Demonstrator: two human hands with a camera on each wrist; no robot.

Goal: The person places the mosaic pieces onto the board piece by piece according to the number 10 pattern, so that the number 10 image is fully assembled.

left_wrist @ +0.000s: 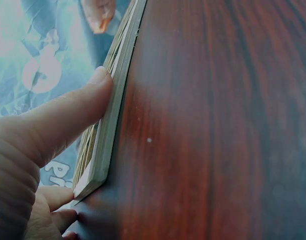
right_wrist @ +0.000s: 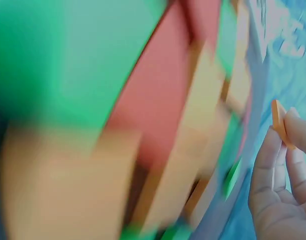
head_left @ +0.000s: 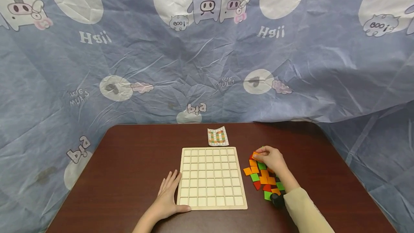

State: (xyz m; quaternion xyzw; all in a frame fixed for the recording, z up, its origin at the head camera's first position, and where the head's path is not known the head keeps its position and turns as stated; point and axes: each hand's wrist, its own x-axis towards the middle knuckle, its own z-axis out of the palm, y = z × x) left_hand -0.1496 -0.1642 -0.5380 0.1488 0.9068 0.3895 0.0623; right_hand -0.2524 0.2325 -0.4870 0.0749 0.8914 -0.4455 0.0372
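Observation:
My right hand (head_left: pixel 271 158) pinches an orange square tile (head_left: pixel 255 155) between thumb and fingers, above the far end of a pile of flat tiles. In the right wrist view this orange tile (right_wrist: pixel 278 124) is seen edge-on, raised off the pile. A pale wooden board (head_left: pixel 211 178) with a grid of square cells lies on the table, no tiles in its cells. Spread out at its near left corner, my left hand (head_left: pixel 167 197) has its thumb on the front edge and its fingers along the left side. The left wrist view shows the thumb (left_wrist: pixel 68 117) against the rim.
Orange, green and red tiles (head_left: pixel 263 180) lie loosely heaped right of the board, some overlapping. A small patterned card (head_left: pixel 218 136) with a coloured grid lies behind the board. The dark brown table (head_left: pixel 142 154) meets a blue printed cloth (head_left: pixel 207 64) at the back.

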